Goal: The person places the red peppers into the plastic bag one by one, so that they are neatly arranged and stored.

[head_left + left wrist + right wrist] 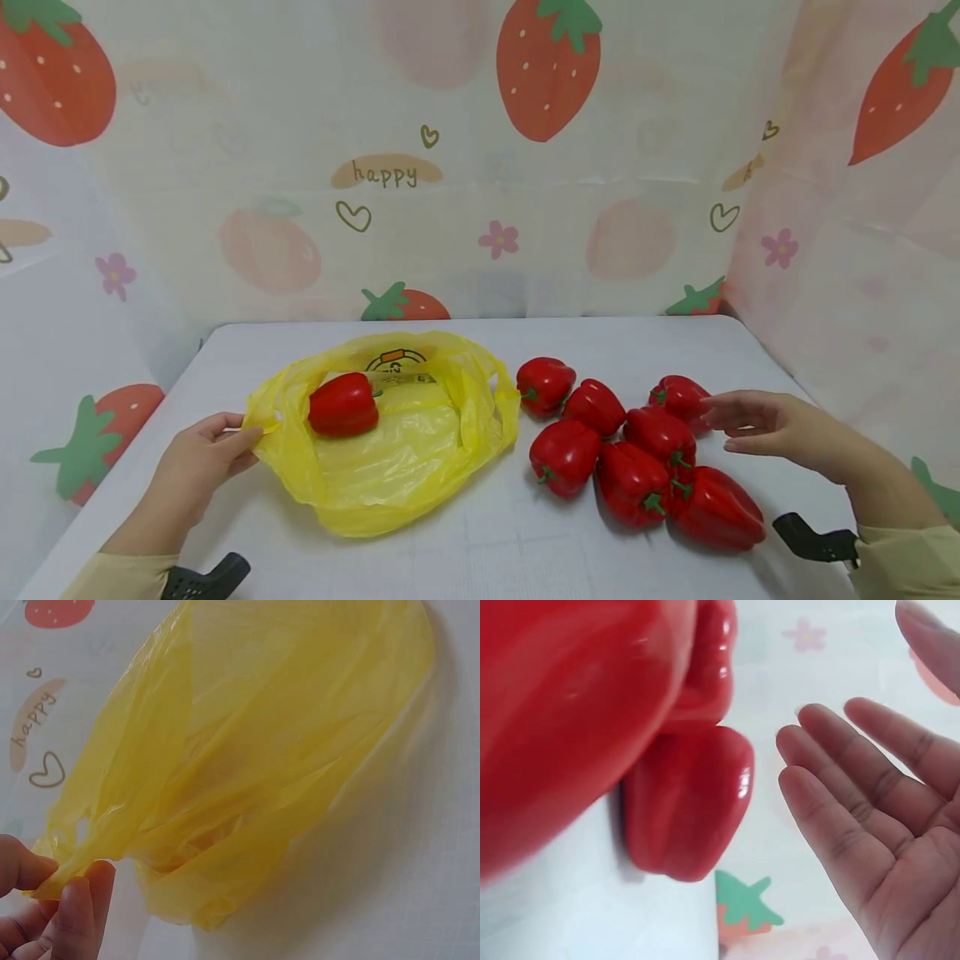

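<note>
One pinched edge, one gaping bag [375, 508]

The left hand [198, 467] pinches the yellow bag at its left edge, probably to hold the mouth wide and steady on the white worktop [480, 558]. One pepper [341, 406] lies on its side inside, toward the left. Seven loose peppers [632, 483] cluster right of the bag, seemingly grouped for easy reach by the right hand [780, 429], which hovers near them, fingers nearly straight, gripping nothing. All are glossy, deep red and plump; several show green stems.

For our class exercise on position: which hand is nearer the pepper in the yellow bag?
Left. The left hand pinches the yellow bag left of that pepper; the right hand is far to its right, beside loose peppers.
</note>
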### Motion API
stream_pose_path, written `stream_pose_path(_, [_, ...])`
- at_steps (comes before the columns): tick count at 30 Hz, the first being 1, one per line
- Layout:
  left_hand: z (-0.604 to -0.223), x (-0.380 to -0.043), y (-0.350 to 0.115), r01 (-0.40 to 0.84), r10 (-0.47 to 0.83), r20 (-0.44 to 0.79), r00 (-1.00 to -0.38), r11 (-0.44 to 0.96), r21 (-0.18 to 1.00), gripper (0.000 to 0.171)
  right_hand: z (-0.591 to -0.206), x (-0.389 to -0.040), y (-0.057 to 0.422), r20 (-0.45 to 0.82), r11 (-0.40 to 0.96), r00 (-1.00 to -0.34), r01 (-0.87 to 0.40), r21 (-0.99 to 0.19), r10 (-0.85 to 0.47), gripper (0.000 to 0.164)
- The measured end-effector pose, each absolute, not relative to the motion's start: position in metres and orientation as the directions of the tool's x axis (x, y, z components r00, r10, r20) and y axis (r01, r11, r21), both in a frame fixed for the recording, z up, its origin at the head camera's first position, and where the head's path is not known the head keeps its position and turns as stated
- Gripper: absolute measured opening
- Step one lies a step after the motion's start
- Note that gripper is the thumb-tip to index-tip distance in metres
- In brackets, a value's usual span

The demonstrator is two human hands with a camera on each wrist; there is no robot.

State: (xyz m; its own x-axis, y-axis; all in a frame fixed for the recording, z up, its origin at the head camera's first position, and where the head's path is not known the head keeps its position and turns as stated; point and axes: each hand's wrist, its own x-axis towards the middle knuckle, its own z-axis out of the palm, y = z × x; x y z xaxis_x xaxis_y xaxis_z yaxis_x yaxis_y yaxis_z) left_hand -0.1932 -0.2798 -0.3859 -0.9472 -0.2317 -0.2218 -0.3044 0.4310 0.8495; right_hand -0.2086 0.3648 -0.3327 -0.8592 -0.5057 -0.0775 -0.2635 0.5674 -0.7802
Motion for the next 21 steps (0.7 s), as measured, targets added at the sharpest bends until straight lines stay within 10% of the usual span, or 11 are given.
stream_pose_path(21, [-0.390, -0.192, -0.286, -0.306, -0.231, -0.228, -0.946, 0.404, 0.862, 0.057, -0.367, -0.198, 0.373, -0.260, 0.493, -0.793, -0.059, -0.868, -0.552, 0.062])
